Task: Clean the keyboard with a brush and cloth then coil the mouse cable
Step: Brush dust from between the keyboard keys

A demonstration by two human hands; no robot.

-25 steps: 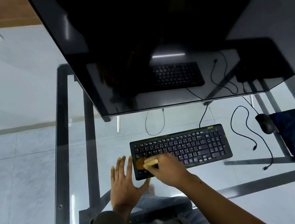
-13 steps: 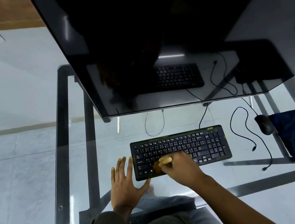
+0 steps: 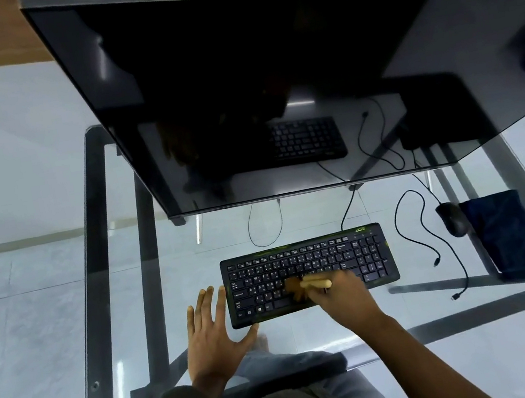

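Observation:
A black keyboard (image 3: 332, 253) lies on the glass desk (image 3: 117, 292). My right hand (image 3: 344, 299) grips a wooden-handled brush (image 3: 303, 287) whose brown bristles rest on the lower middle keys. Flat on the glass, my left hand (image 3: 214, 332) has its fingers spread and its thumb against the keyboard's front left corner. A black mouse (image 3: 452, 219) sits to the right, its loose cable (image 3: 416, 235) snaking toward the front edge. A dark blue cloth (image 3: 510, 233) lies beside the mouse.
A large dark monitor (image 3: 268, 76) stands behind the keyboard and overhangs the desk's back half. The keyboard's own cable (image 3: 348, 209) runs under it. The desk's dark frame and the tiled floor show through the glass. My knees are below the front edge.
My right hand has swept the brush to the right along the lower key rows, from the keyboard's left end to its middle. My left hand has stayed put.

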